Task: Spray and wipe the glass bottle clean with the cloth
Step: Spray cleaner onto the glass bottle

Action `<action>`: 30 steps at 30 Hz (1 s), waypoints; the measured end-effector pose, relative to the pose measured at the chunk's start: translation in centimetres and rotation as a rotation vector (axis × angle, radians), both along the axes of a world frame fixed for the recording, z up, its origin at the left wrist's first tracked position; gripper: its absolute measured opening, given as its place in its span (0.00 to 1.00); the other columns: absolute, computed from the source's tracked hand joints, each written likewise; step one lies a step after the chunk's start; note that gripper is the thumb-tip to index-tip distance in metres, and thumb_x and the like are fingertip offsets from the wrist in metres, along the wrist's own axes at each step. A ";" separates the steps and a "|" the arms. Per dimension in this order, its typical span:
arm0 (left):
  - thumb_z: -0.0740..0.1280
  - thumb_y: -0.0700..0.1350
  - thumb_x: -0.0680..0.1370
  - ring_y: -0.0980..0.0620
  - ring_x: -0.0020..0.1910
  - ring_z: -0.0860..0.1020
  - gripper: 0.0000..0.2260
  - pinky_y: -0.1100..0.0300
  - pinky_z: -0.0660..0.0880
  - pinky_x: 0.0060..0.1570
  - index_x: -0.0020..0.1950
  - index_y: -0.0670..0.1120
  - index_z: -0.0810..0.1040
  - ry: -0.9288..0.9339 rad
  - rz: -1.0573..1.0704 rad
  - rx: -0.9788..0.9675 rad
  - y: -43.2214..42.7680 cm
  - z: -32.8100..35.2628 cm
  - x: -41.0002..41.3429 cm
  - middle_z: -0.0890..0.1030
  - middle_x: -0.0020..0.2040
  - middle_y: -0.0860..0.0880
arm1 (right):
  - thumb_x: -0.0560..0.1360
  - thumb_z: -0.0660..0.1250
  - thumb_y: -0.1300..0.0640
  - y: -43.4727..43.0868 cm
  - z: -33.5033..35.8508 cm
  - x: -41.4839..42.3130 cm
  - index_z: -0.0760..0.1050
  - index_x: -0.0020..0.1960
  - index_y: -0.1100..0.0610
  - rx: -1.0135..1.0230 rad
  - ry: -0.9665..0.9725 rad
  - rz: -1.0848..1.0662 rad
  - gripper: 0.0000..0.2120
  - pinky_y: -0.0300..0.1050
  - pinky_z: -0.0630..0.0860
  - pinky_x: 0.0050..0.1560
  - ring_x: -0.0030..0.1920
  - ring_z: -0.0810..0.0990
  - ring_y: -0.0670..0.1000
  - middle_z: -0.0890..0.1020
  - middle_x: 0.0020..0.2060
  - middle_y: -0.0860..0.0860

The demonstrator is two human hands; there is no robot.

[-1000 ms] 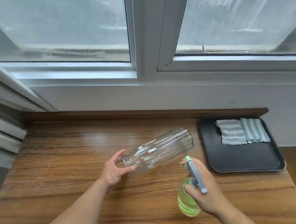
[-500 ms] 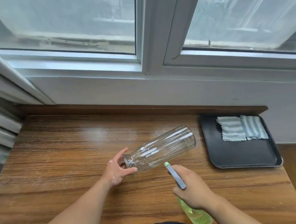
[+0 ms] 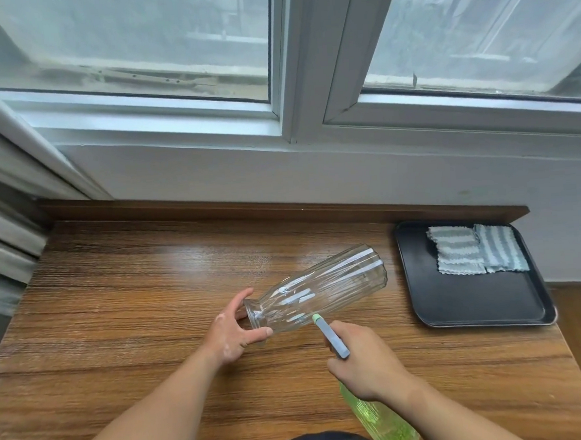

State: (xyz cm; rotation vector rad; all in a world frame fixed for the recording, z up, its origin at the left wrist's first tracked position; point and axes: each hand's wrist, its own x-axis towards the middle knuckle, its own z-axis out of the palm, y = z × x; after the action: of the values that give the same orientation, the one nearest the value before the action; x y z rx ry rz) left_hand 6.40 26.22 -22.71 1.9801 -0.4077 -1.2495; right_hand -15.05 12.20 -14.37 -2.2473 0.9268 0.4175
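A clear ribbed glass bottle (image 3: 324, 287) is held tilted above the wooden table, its base pointing up and right. My left hand (image 3: 233, 332) grips it at the neck, thumb and fingers round the mouth. My right hand (image 3: 367, 359) holds a green spray bottle (image 3: 383, 421) by its grey trigger head, with the green-tipped nozzle (image 3: 317, 318) almost touching the lower side of the glass. Two striped grey cloths (image 3: 473, 254) lie folded in a black tray at the right.
The black tray (image 3: 471, 307) sits at the table's right edge against the wall. The wooden table (image 3: 118, 315) has a raised back lip under a white window sill (image 3: 313, 170). A curtain (image 3: 0, 217) hangs at the left.
My right hand has tipped the spray bottle so its body points down toward me and its nozzle has come up close to the glass. The glass bottle has stayed nearly still in my left hand.
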 end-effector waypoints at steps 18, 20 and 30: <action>0.83 0.42 0.65 0.45 0.76 0.66 0.44 0.45 0.71 0.72 0.72 0.68 0.65 0.029 0.022 -0.027 -0.1 -0.8 -0.1 0.66 0.78 0.44 | 0.70 0.66 0.57 -0.5 1.6 1.5 0.68 0.43 0.51 0.026 0.045 0.058 0.06 0.46 0.69 0.36 0.36 0.71 0.50 0.75 0.37 0.47; 0.84 0.43 0.64 0.48 0.74 0.69 0.45 0.45 0.71 0.72 0.72 0.68 0.65 0.020 0.028 -0.029 0.1 -1.0 -0.1 0.68 0.77 0.45 | 0.71 0.65 0.57 -0.2 2.0 2.7 0.68 0.44 0.50 0.030 0.044 0.101 0.06 0.46 0.68 0.36 0.38 0.73 0.52 0.75 0.37 0.46; 0.85 0.42 0.63 0.50 0.72 0.71 0.44 0.45 0.70 0.73 0.65 0.73 0.65 -0.006 0.045 -0.048 0.3 -1.2 -0.4 0.72 0.73 0.47 | 0.70 0.65 0.57 -0.7 1.9 5.8 0.66 0.37 0.48 0.031 0.102 0.048 0.08 0.45 0.67 0.35 0.42 0.75 0.55 0.76 0.36 0.46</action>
State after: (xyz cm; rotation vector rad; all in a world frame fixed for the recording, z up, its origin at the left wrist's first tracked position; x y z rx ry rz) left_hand 6.02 26.51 -23.94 1.9428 -0.3900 -1.1949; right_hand -9.20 11.46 -12.47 -2.2414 0.9132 0.5687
